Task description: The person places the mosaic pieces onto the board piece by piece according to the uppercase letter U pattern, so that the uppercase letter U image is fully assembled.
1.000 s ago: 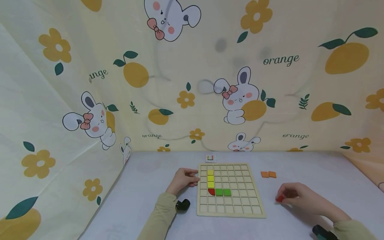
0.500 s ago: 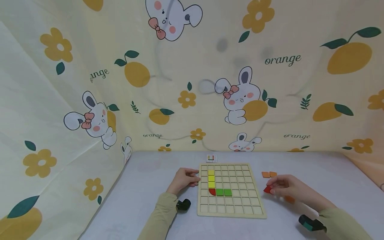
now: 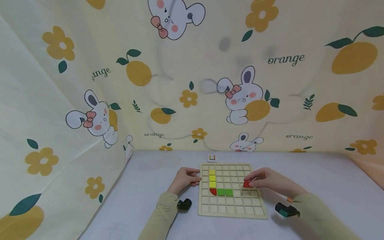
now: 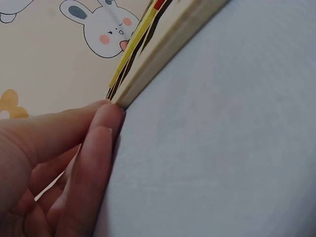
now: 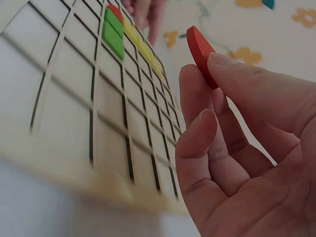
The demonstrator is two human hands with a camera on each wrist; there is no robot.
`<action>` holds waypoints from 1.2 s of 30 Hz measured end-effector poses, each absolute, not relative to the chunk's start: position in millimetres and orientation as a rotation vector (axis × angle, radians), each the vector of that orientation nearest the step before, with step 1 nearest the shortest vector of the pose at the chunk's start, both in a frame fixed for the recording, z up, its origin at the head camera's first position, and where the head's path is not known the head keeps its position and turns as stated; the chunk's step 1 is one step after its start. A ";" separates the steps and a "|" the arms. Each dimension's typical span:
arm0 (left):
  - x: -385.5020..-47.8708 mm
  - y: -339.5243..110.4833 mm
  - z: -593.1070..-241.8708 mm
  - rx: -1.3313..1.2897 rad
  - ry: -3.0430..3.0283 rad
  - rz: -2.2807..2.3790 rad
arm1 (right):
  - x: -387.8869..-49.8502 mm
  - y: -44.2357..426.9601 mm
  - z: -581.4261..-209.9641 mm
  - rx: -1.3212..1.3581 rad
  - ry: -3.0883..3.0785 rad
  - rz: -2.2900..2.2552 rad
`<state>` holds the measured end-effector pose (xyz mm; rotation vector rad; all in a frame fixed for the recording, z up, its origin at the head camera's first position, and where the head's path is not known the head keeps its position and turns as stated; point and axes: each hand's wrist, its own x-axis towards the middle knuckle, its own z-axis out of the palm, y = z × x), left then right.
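Aloft — red piece (image 5: 199, 51) in right grip (image 3: 271, 180)

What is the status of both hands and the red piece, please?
Right hand pinches red piece above grid board. Left hand touches board's left edge. No obstruction visible beneath piece.

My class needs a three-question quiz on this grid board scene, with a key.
1. What does the right hand pinch?
2. True or false: on the board, the yellow pieces outnumber the green pieces.
3. Where is the left hand?
A) At the board's left edge
B) Over the board's middle
C) At the board's right edge

Key:
1. A red piece.
2. True: three yellow, two green.
3. A.
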<state>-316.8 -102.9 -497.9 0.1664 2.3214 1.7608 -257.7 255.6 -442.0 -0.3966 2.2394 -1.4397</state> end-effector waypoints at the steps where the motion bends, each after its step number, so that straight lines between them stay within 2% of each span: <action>1: -317.0 -102.9 -498.3 0.165 2.322 1.759 | -259.2 249.7 -442.4 -0.419 2.240 -1.434; 11: -315.0 -100.0 -496.1 0.166 2.335 1.750 | -263.5 218.9 -458.6 -0.605 2.145 -1.476; 36: -315.9 -101.7 -496.9 0.152 2.329 1.754 | -266.7 208.5 -461.1 -0.547 2.439 -1.280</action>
